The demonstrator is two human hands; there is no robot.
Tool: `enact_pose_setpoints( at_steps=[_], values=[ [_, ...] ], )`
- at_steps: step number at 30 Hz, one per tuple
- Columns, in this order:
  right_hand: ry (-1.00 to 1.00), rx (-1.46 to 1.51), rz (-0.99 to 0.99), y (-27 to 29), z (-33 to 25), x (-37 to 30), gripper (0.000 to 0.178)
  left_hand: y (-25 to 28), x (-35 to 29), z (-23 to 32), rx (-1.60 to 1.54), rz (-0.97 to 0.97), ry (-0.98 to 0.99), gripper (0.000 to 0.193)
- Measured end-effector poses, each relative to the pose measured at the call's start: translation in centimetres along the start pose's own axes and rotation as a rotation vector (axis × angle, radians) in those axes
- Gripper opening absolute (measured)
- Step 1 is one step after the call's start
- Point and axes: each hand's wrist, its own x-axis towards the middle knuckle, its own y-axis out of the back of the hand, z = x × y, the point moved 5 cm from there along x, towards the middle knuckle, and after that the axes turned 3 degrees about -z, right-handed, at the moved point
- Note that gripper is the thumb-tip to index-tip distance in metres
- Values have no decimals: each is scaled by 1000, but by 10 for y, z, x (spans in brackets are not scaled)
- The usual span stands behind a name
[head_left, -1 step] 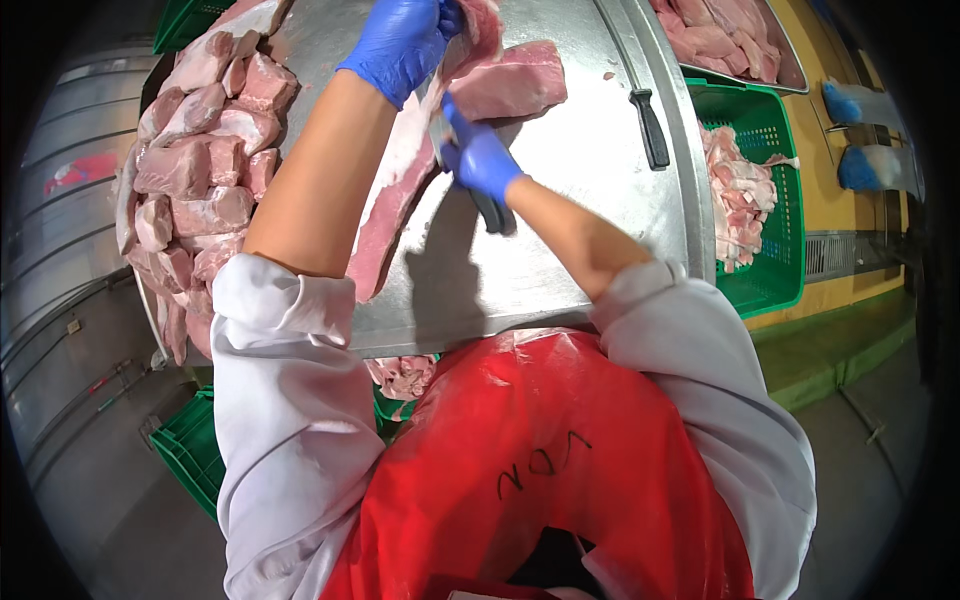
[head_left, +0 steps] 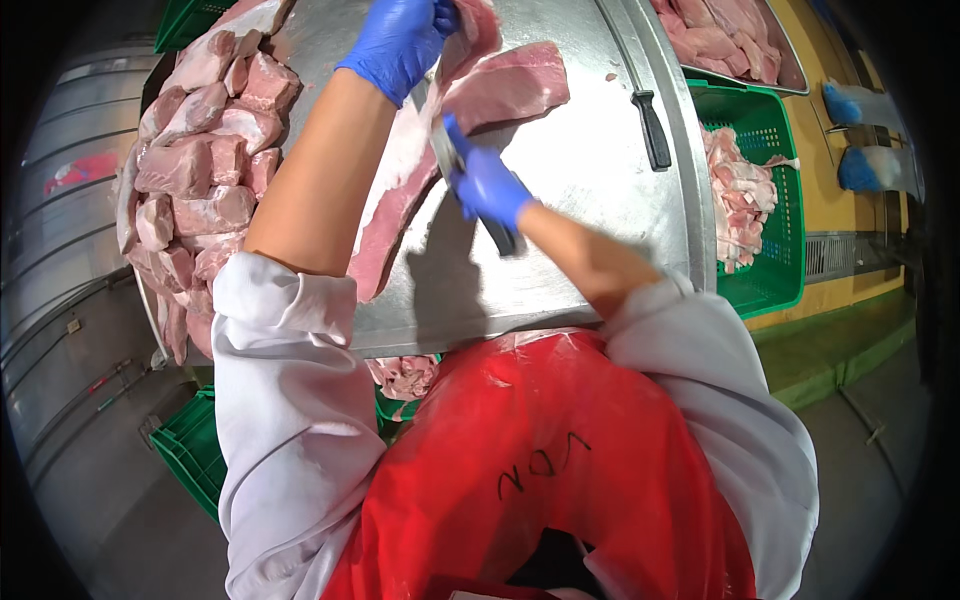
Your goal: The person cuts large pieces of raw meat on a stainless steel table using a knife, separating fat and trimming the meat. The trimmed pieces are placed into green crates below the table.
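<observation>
My left hand (head_left: 400, 45), in a blue glove, is closed on the upper end of a long strip of raw meat (head_left: 390, 225), pale fat on one side and pink on the other. In my gloved right hand (head_left: 490, 185) is a knife (head_left: 498, 236). Its black handle sticks out below my fist, and its blade lies close to the strip, partly hidden by my fingers. A thick pink slab of meat (head_left: 515, 85) rests on the metal table just beyond my right hand. Whether the blade touches the meat, I cannot tell.
The metal table (head_left: 590, 240) holds a heap of meat chunks (head_left: 205, 160) at left. A black-handled sharpening rod (head_left: 650, 130) lies near its right edge. Beyond stand a green crate (head_left: 775, 285) of trimmings and a tray (head_left: 795, 75) of meat. Another green crate (head_left: 190, 450) sits lower left.
My right hand and the knife have moved slightly down and to the right, away from the slab. My left hand has hardly moved.
</observation>
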Motion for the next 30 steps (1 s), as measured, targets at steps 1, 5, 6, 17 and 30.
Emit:
enact_pose_setpoints(
  at_steps=[1,5,6,17,30],
  values=[
    [187,-111,55,-14,22,-31,81,2,-2,3,-83,13,15,13],
    [177,11,92,-21,17,-41,78,-41,-36,25,-283,2,119,13],
    [61,65,25,-16,-12,-8,78,-40,-41,32,-188,-10,77,13],
    [109,-138,218,-36,-3,43,82,-76,-62,64,-230,-234,-38,12],
    [327,-278,150,-125,7,28,74,-46,-135,165,-340,-352,-329,14]
  ],
)
